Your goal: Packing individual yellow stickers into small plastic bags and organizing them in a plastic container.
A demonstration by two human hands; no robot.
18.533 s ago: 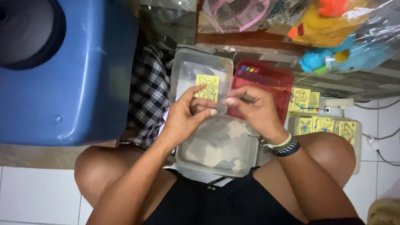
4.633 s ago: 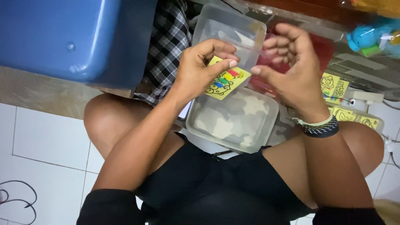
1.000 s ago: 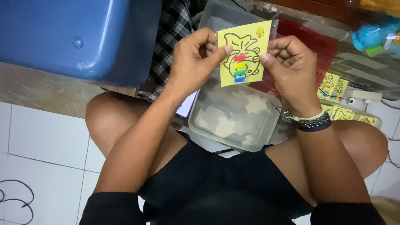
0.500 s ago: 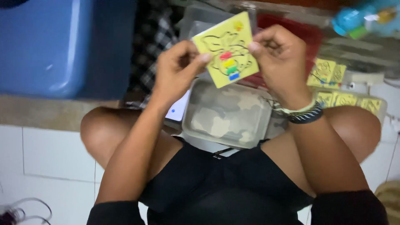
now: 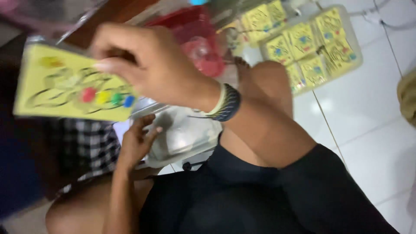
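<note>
Nearest the camera, the person's black shorts are filling the lower middle of the view, with a bare knee rising on the right side. Just above the lap, the left hand is resting with its fingers curled loosely and slightly apart against the near rim of a clear plastic container; it is not gripping anything that shows. A black-and-white checked cloth is lying just to the left of that hand.

Higher and closer to the lens, the right hand, wearing a dark and pale wristband, is holding up a yellow card packet. The thumb and fingers are clamped on the packet's right end. The packet is rectangular, tilted slightly, with dark line drawing and a row of small red, yellow, green and blue dots near its lower right edge; it is blurred.

Beyond the hand, a red plastic container is sitting beside the knee. Farther right, a shallow clear tray is lying on the white tiled floor, holding several more yellow packets laid side by side in rows. The tiles to the right of the knee are showing open room, with thin cables trailing near the top corner.
</note>
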